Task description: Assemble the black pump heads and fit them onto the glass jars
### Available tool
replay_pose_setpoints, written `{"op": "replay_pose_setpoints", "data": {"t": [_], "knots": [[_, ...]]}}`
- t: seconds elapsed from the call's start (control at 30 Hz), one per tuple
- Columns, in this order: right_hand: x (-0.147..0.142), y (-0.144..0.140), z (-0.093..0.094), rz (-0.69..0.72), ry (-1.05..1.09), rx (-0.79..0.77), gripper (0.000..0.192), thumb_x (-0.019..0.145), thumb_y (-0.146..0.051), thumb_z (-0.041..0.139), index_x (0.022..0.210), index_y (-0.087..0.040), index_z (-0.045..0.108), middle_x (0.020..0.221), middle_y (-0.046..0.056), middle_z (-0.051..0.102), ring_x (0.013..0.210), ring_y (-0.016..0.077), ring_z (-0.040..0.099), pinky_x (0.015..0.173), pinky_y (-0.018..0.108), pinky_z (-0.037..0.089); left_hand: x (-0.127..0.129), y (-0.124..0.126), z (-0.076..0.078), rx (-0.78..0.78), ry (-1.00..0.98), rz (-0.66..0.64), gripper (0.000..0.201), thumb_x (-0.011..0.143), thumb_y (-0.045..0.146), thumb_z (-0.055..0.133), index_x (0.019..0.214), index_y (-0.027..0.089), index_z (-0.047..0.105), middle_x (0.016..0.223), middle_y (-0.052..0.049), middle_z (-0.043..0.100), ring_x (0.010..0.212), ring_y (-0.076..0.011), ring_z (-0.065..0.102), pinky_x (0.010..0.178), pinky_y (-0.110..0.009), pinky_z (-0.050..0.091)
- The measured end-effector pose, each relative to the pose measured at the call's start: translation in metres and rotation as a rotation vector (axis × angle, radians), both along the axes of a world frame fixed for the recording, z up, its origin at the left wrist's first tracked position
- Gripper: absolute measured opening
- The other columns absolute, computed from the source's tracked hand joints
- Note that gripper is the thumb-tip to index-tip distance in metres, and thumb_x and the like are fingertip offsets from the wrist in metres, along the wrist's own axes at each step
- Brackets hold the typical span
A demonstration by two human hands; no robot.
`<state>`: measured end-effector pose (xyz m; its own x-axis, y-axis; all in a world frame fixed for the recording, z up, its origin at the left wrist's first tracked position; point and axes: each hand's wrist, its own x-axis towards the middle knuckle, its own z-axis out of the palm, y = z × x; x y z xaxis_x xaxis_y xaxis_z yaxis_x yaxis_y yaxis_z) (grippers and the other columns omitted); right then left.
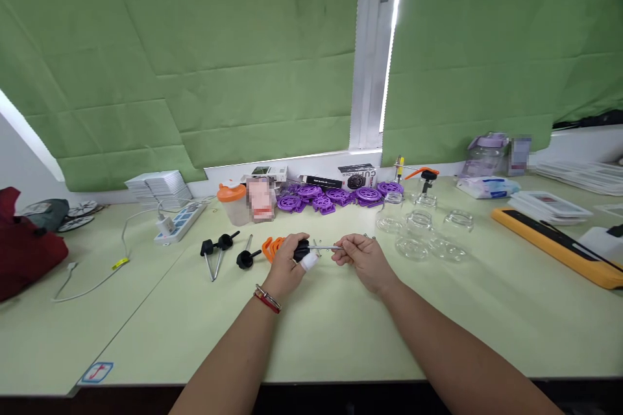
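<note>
At the far left, a soft red fabric bag (30,246) slumps at the side of the pale green tabletop (321,343), and a thin white cable (124,240) loops from there to a white power strip (181,223). A straight seam slants to the front edge. Right of it lie black plastic pieces (246,260) with slim metal rods, well back from that edge, then curved, glossy orange parts (270,248) just beside the left hand (287,267).

That hand, one digit wrapped in white, is closed around a rounded black piece (302,249). A straight, shiny metal rod (324,248) reaches from it across to the right hand (363,260), whose fingertips pinch the far end. Piece and rod hang level above the middle of the table, and a wide, smooth stretch of tabletop gives the forearms room down to the front edge. Behind them, ribbed purple discs (367,196) crowd near the wall.

To the right, clear, round-walled jars (416,233) hem in that side, and farther over a long yellow-and-black case (552,246) lies slantwise.
</note>
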<state>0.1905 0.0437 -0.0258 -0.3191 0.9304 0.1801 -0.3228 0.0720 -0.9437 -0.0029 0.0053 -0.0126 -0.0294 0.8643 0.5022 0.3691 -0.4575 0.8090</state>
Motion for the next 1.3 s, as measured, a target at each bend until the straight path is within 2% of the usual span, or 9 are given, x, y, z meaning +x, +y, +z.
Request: {"op": "replay_pose_setpoints", "data": {"t": [0.1, 0.17, 0.23, 0.33, 0.43, 0.7, 1.3], "knots": [[0.003, 0.007, -0.003, -0.013, -0.032, -0.014, 0.033, 0.073, -0.047, 0.066, 0.077, -0.015, 0.061, 0.067, 0.004, 0.067, 0.059, 0.0136, 0.063, 0.059, 0.027, 0.051, 0.003, 0.000, -0.005, -0.201, -0.100, -0.096, 0.028, 0.066, 0.022, 0.071, 0.092, 0.023, 0.064, 0.079, -0.002, 0.060, 0.062, -0.0151, 0.053, 0.060, -0.028, 0.043], [0.006, 0.014, -0.006, -0.090, -0.069, -0.022, 0.032, 0.072, -0.047, 0.066, 0.077, -0.016, 0.060, 0.065, 0.001, 0.064, 0.055, 0.0115, 0.059, 0.055, 0.025, 0.048, 0.003, 0.001, -0.010, -0.334, -0.145, -0.126, 0.019, 0.069, 0.027, 0.068, 0.085, 0.022, 0.061, 0.063, 0.001, 0.056, 0.048, -0.0123, 0.048, 0.049, -0.025, 0.039], [0.010, 0.021, -0.010, -0.194, -0.112, -0.032, 0.031, 0.071, -0.046, 0.066, 0.077, -0.016, 0.060, 0.056, -0.003, 0.057, 0.047, 0.0089, 0.052, 0.050, 0.023, 0.044, 0.002, 0.004, -0.014, -0.402, -0.172, -0.103, 0.015, 0.071, 0.030, 0.065, 0.080, 0.021, 0.058, 0.050, 0.003, 0.051, 0.041, -0.0120, 0.046, 0.044, -0.024, 0.036], [0.014, 0.027, -0.013, -0.236, -0.167, -0.060, 0.029, 0.068, -0.042, 0.068, 0.077, -0.015, 0.061, 0.047, -0.006, 0.050, 0.042, 0.0074, 0.045, 0.047, 0.023, 0.041, -0.001, 0.009, -0.019, -0.445, -0.226, -0.036, 0.016, 0.071, 0.033, 0.064, 0.074, 0.020, 0.055, 0.051, 0.003, 0.053, 0.038, -0.0120, 0.048, 0.041, -0.023, 0.035], [0.014, 0.026, -0.013, -0.176, -0.211, -0.106, 0.025, 0.066, -0.035, 0.070, 0.076, -0.014, 0.063, 0.050, -0.004, 0.054, 0.045, 0.0083, 0.050, 0.049, 0.024, 0.045, -0.002, 0.013, -0.021, -0.494, -0.284, -0.008, 0.020, 0.070, 0.036, 0.064, 0.073, 0.019, 0.053, 0.061, 0.002, 0.056, 0.038, -0.0112, 0.050, 0.038, -0.022, 0.034], [0.012, 0.023, -0.012, -0.178, -0.210, -0.138, 0.018, 0.062, -0.023, 0.072, 0.074, -0.014, 0.063, 0.054, -0.002, 0.058, 0.046, 0.0075, 0.051, 0.048, 0.023, 0.047, -0.004, 0.014, -0.026, -0.510, -0.301, -0.049, 0.023, 0.070, 0.039, 0.065, 0.074, 0.019, 0.055, 0.061, 0.002, 0.056, 0.037, -0.0117, 0.051, 0.037, -0.023, 0.034], [0.011, 0.018, -0.009, -0.172, -0.323, -0.089, 0.009, 0.068, -0.023, 0.059, 0.071, -0.015, 0.060, 0.049, -0.005, 0.049, 0.044, 0.0063, 0.043, 0.044, 0.020, 0.037, 0.002, 0.011, -0.023, -0.531, -0.313, -0.074, 0.018, 0.071, 0.036, 0.065, 0.072, 0.021, 0.054, 0.063, 0.001, 0.057, 0.038, -0.0129, 0.050, 0.040, -0.025, 0.033]]}}
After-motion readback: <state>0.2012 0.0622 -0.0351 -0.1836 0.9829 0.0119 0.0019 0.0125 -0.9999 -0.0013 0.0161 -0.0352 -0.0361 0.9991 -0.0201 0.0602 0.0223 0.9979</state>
